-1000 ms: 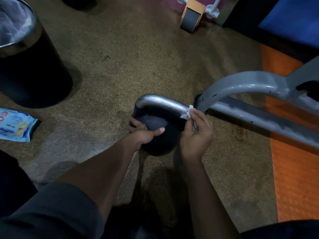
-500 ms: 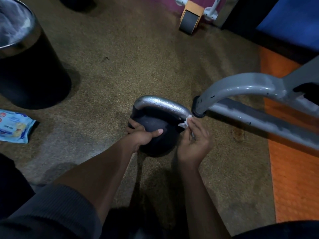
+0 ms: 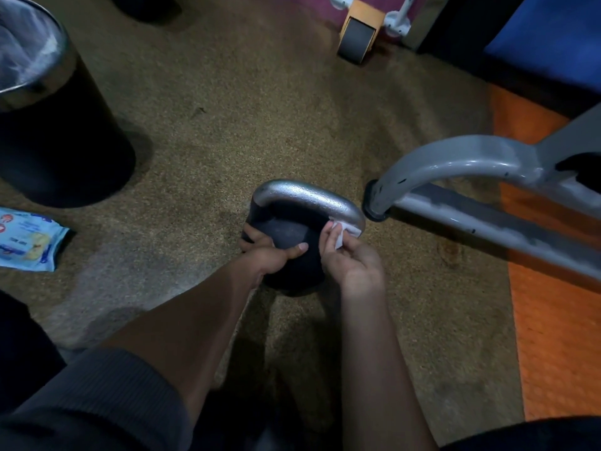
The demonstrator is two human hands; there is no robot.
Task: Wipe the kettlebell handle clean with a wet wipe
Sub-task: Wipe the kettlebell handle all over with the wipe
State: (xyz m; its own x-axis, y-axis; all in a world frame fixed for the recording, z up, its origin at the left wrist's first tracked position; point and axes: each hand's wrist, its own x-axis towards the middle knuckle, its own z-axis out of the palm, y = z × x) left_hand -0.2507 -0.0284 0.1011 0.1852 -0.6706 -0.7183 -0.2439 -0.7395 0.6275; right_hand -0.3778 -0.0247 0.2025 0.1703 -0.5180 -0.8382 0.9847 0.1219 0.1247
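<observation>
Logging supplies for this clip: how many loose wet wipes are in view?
1: the wet wipe in the right hand, pressed on the kettlebell handle. The wipe pack may hide more.

One kettlebell [image 3: 286, 245] stands on the floor, with one silver handle [image 3: 305, 198] across its top and one white wet wipe [image 3: 341, 236] pressed to it. Two hands are in view, the left hand [image 3: 270, 252] and the right hand [image 3: 356, 265]. Around them are one black bin [image 3: 55, 138], one blue wipe packet [image 3: 27, 239], one grey metal frame [image 3: 481, 196] and one orange mat [image 3: 559, 304].
</observation>
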